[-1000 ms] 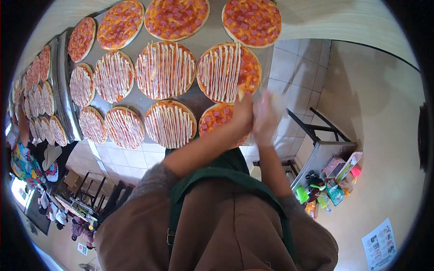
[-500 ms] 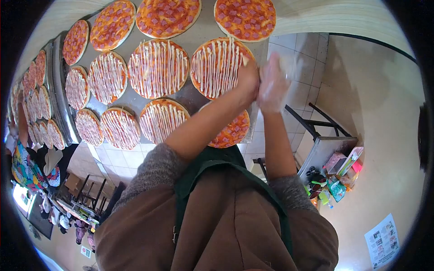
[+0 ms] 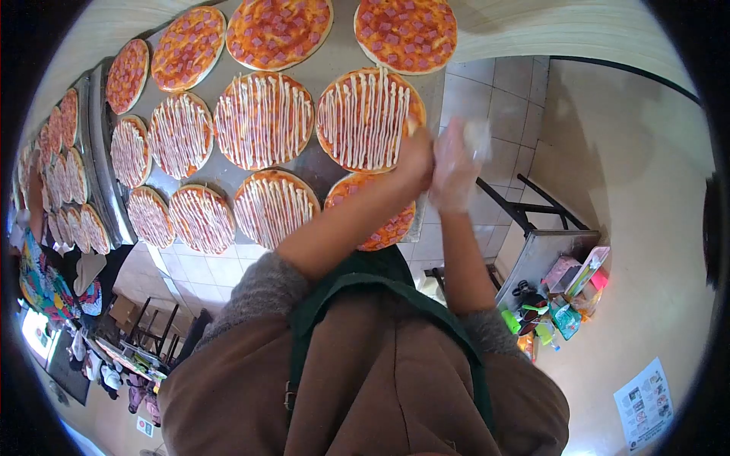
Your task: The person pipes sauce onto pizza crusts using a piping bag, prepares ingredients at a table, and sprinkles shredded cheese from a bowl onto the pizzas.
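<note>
My left hand (image 3: pixel 414 161) is closed at the right edge of a pizza striped with white sauce (image 3: pixel 370 119); what its fingers hold is mostly hidden, with a pale tip showing. Against it, my right hand (image 3: pixel 453 171), in a clear plastic glove, is closed round a whitish, translucent bag-like thing (image 3: pixel 477 137). Several more striped pizzas lie to the left, such as one in the middle row (image 3: pixel 264 120). Nearer to me, a pizza with red sauce and pink cubes (image 3: pixel 384 228) is partly behind my left forearm. Others without stripes, such as one at the top right (image 3: pixel 405 34), form the far row.
The pizzas lie on a metal tray (image 3: pixel 319 171). Another tray (image 3: pixel 103 163) stands at the left, near a person in a colourful top (image 3: pixel 42 277). At the right are a small metal table (image 3: pixel 536 262) with bright packages (image 3: pixel 564 319) and a black frame (image 3: pixel 544 205).
White stripes now cover more of the right middle-row pizza than in the first frame. Both hands have moved slightly towards my body since half a second ago.
</note>
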`<act>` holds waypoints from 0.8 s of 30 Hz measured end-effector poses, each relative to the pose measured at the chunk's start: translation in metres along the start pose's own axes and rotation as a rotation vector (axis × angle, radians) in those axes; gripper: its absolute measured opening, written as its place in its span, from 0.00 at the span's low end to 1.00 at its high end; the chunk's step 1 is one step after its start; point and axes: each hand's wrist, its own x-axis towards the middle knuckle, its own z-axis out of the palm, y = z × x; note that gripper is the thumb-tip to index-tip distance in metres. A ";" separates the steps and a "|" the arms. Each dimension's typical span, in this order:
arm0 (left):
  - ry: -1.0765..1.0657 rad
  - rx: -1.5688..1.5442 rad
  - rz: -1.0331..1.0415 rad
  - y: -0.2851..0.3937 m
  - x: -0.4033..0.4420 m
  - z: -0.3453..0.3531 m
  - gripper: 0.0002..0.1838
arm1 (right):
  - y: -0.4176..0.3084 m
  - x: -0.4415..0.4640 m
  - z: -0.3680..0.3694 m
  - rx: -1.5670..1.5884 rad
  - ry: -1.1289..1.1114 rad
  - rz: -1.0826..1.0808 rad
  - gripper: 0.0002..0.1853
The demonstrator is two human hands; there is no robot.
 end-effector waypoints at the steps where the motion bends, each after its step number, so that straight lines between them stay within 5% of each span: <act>1: 0.054 -0.125 -0.021 -0.030 0.000 -0.013 0.15 | -0.010 -0.023 -0.008 0.183 -0.007 0.216 0.10; 2: 0.063 -0.152 -0.034 -0.031 -0.017 -0.013 0.14 | -0.013 -0.035 -0.012 0.366 -0.016 0.433 0.12; 6: -0.005 0.024 -0.029 -0.019 -0.015 -0.016 0.13 | 0.018 -0.027 -0.007 0.043 -0.052 -0.007 0.13; 8: -0.065 -0.036 -0.012 0.033 -0.026 0.021 0.13 | 0.001 -0.004 -0.004 0.188 -0.059 0.053 0.14; 10: -0.044 -0.086 -0.022 0.016 -0.014 0.018 0.14 | 0.003 0.005 -0.003 0.316 -0.082 0.174 0.14; 12: 0.050 -0.109 0.065 -0.044 0.003 -0.010 0.14 | 0.011 -0.024 -0.007 0.061 0.005 0.110 0.11; 16: 0.016 0.067 0.057 -0.026 -0.019 -0.004 0.12 | 0.024 -0.022 -0.016 -0.144 -0.127 0.141 0.20; 17: -0.001 -0.052 -0.030 0.001 -0.023 0.015 0.11 | 0.010 -0.010 -0.021 -0.208 -0.154 -0.123 0.21; 20: -0.025 0.053 -0.024 0.010 -0.014 0.022 0.15 | 0.023 0.002 -0.011 -0.200 -0.036 -0.321 0.17; 24: 0.081 -0.140 0.014 -0.019 -0.032 0.015 0.12 | 0.031 -0.023 -0.012 0.145 0.009 0.094 0.13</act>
